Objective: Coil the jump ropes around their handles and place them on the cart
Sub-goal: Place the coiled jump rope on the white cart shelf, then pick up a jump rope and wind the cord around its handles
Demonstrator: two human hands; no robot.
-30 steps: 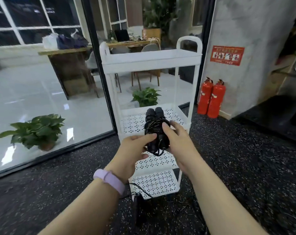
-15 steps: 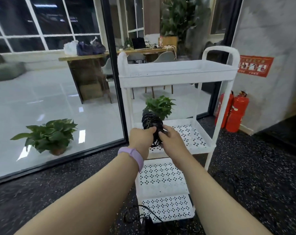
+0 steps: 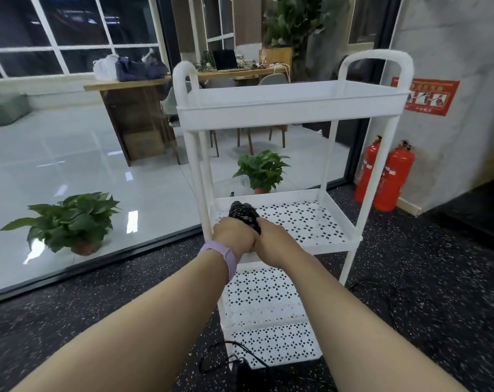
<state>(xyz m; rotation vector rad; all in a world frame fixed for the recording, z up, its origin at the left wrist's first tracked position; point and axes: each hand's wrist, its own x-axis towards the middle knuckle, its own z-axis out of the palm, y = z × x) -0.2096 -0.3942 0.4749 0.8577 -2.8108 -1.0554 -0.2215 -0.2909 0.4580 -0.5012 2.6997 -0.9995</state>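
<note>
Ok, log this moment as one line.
phase: placing | object: coiled jump rope | held by: left hand, right hand | over: cart's middle shelf | released: no

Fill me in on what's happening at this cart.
A person is holding a coiled black jump rope in both hands, left hand and right hand wrapped around its lower part. The bundle sits at the front left of the white cart's middle shelf, about to be set down there; whether it already touches the shelf is unclear. Another black rope lies uncoiled on the floor by the cart's base.
</note>
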